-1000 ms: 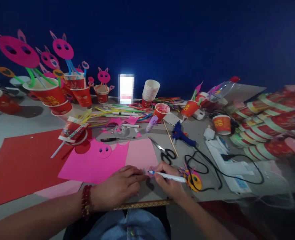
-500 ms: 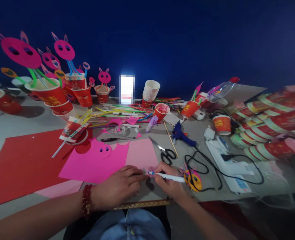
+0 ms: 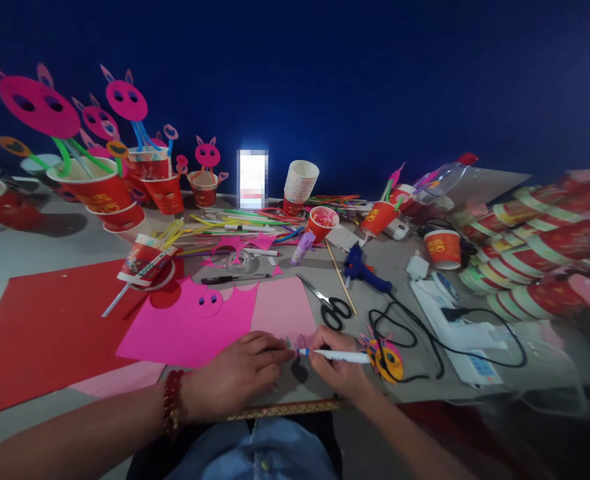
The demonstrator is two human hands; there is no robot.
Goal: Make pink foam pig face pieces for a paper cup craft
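A white marker (image 3: pixel 342 357) with a blue tip is gripped in my right hand (image 3: pixel 337 373), fingers closed around it. Its tip meets a small pink paper piece (image 3: pixel 302 340) bearing dark drawn lines. My left hand (image 3: pixel 239 373), a red bead bracelet on its wrist, lies on the table with fingers stretched together and the fingertips at the piece's left edge. Behind the hands are a light pink sheet (image 3: pixel 282 307) and a magenta sheet (image 3: pixel 175 333) with scalloped cuts, on which a round face with two eyes (image 3: pixel 209 301) lies.
Black-handled scissors (image 3: pixel 335 313), a wooden stick (image 3: pixel 341 280) and a blue glue gun (image 3: pixel 367 270) with a looping cord lie behind my right hand. A power strip (image 3: pixel 455 333) is on the right. Red paper cups (image 3: pixel 162 193) with pink animal faces stand back left; a red sheet (image 3: pixel 49 327) lies left.
The marker's tip has shifted very slightly on the small pink piece, and the marker lies a little flatter. My left hand stays in place. The whole view has moved marginally.
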